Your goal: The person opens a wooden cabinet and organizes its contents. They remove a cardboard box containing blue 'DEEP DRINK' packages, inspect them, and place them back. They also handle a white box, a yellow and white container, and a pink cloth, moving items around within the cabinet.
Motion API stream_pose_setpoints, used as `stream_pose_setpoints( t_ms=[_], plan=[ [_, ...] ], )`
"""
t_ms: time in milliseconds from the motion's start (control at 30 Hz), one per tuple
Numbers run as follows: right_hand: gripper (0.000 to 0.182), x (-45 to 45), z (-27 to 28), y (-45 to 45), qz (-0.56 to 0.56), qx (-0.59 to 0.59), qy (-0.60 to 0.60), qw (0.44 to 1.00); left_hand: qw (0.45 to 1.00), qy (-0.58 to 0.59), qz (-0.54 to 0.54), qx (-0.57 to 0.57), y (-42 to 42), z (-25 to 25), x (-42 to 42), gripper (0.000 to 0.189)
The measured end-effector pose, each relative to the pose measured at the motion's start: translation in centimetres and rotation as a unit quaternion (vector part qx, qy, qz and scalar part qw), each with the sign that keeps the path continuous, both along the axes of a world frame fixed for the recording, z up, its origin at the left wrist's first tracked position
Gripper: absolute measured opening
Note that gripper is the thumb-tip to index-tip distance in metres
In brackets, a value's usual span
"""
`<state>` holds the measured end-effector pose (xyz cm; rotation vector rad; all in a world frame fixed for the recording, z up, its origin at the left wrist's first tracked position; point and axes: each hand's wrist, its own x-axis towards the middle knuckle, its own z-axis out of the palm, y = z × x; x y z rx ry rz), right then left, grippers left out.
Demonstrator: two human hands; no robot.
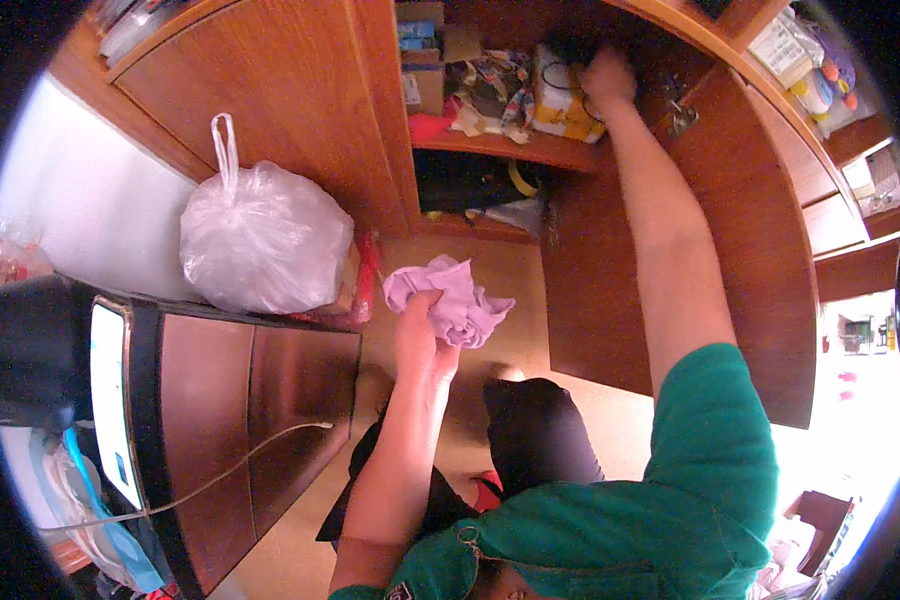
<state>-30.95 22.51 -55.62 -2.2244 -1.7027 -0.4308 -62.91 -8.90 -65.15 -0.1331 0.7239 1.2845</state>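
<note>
A crumpled pink cloth [450, 300] is held in my left hand [424, 337], low in front of the cabinet. My right arm stretches up into the open wooden cabinet. Blurred there, my right hand [609, 79] is beside a white and yellow box [566, 101] on the cabinet shelf [510, 146]; whether it touches the box I cannot tell. Its fingers are not clear. Left of the box lies a bundle of patterned fabric [491, 90].
The open cabinet door [690, 262] stands at the right, under my arm, with keys [679, 112] near its upper edge. A tied plastic bag [266, 236] rests at the left. Below it, a phone [116, 397] and a cable [247, 457] lie by a dark-edged cabinet [270, 390].
</note>
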Motion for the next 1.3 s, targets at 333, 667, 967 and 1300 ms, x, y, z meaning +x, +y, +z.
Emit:
stream_pose_setpoints(
  t_ms=[333, 667, 967, 1300],
  plan=[
    [0.023, -18.5, -12.9, -18.9, 0.393, 0.184, 0.219, 0.874, 0.996, -0.005, -0.058, -0.068, -2.4, 2.5, -0.8, 0.036],
    [0.08, -10.7, -35.4, -9.9, 0.115, 0.0, 0.261, 0.959, 0.994, 0.089, -0.067, -0.017, -0.6, 5.5, -6.1, 0.041],
    [0.054, -5.6, -36.6, -5.8, -0.011, 0.094, 0.242, 0.966, 0.991, 0.032, -0.098, -0.089, 1.6, 0.3, -6.4, 0.043],
    [0.053, -10.9, -37.1, 0.9, 0.056, 0.026, 0.276, 0.959, 0.99, 0.05, -0.098, -0.088, 1.7, -0.2, -6.7, 0.045]
  ],
)
